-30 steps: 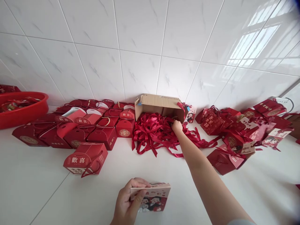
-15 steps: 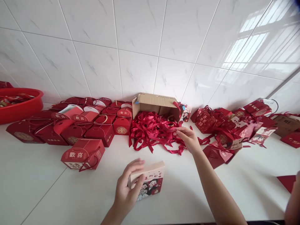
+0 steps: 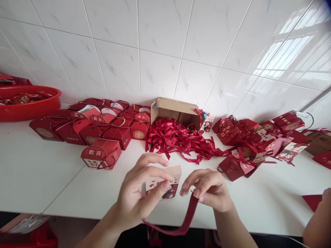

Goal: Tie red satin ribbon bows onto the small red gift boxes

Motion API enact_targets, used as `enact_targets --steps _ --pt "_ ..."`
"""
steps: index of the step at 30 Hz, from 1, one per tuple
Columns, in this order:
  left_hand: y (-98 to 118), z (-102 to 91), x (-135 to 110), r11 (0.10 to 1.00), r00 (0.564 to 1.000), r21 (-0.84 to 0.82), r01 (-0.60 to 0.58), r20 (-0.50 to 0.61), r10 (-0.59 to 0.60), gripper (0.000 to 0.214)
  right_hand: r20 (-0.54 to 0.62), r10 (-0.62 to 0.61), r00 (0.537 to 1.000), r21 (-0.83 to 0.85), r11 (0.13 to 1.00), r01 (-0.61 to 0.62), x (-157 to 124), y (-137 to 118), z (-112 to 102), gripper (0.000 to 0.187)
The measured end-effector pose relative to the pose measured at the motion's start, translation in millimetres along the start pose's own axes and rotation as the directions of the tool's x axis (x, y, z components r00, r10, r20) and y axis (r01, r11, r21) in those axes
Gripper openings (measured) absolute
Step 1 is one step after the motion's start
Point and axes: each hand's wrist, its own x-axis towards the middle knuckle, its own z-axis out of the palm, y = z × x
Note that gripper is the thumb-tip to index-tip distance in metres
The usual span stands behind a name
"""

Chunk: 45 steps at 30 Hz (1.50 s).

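White tiles point(image 3: 160, 74) with grey veining rise behind a pale table point(image 3: 64, 193), where red gift boxes point(image 3: 117, 134) stand in rows at the left and a heap of red ribbons point(image 3: 176, 137) spills from a cardboard carton point(image 3: 178, 105). Both forearms reach in from the near edge, angled toward each other. The person's left hand point(image 3: 146, 187) is raised palm inward, its fingers arched, with the thumb and forefinger tips brought close together; whether they grip anything cannot be told. Just beyond it, partly covered by the fingers, a printed box point(image 3: 177, 175) stands on the table, its illustrated face toward the person and its cream upper side running left to right, rising slightly in view toward the right.

The right hand point(image 3: 210, 189), knuckles up and fingers bent, pinches a dark red ribbon point(image 3: 190, 213) between thumb and fingertips. From there the strip hangs down, then bends leftward in a hooked curve, narrowing toward the left wrist.
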Motion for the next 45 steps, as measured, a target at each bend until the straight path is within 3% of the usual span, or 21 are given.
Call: enact_targets --steps 4,13,20,23,26,31,35,37,41,43,45 --pt "8.2 4.5 1.5 0.994 0.990 -0.051 -0.096 0.098 0.101 0.017 0.023 0.060 0.998 0.226 0.972 -0.064 -2.8 9.1 13.8 0.021" --pt "9.1 3.1 -1.4 0.977 0.964 -0.028 -0.213 0.157 0.215 0.012 -0.036 0.215 0.976 0.516 0.840 -0.166 -6.0 27.0 37.7 0.014" --pt "3.8 1.8 -21.6 0.935 0.945 0.164 -0.313 0.149 0.290 0.012 -0.055 0.422 0.905 0.669 0.688 -0.281 -12.3 39.8 59.0 0.014" --pt "3.0 -0.6 -26.8 0.940 0.957 0.207 -0.272 0.160 0.241 0.014 -0.036 0.493 0.869 0.744 0.594 -0.306 -14.0 46.4 68.0 0.018" --pt "1.4 -3.4 -29.0 0.974 0.982 0.155 -0.167 0.116 0.150 0.008 -0.043 0.505 0.862 0.796 0.539 -0.276 -13.3 50.7 75.2 0.014" --pt "-4.2 -3.9 -34.8 0.998 0.993 0.044 -0.055 0.109 0.050 0.006 -0.036 0.509 0.860 0.803 0.527 -0.279 -13.4 55.6 81.5 0.011" --pt "-12.3 -0.2 -42.3 0.987 0.990 -0.076 0.139 0.038 -0.137 0.023 -0.067 0.514 0.855 0.756 0.585 -0.293 -14.2 55.0 77.5 0.013" --pt "-20.7 1.5 -46.9 0.976 0.978 -0.067 0.209 0.025 -0.208 0.033 -0.136 0.469 0.873 0.664 0.697 -0.271 -16.8 52.9 71.0 0.012" --pt "-47.0 4.4 -55.3 0.919 0.920 0.056 0.390 -0.059 -0.386 0.067 -0.361 0.189 0.913 0.224 0.968 -0.111 -31.8 50.5 51.0 0.007" --pt "-59.2 6.9 -57.3 0.877 0.878 0.046 0.478 -0.048 -0.476 0.072 -0.436 0.075 0.897 -0.032 0.995 -0.098 -42.1 52.6 40.4 0.008" --pt "-66.7 10.9 -57.2 0.851 0.852 -0.039 0.524 -0.007 -0.524 0.071 -0.505 0.018 0.863 -0.230 0.961 -0.155 -50.2 57.0 31.7 0.005"
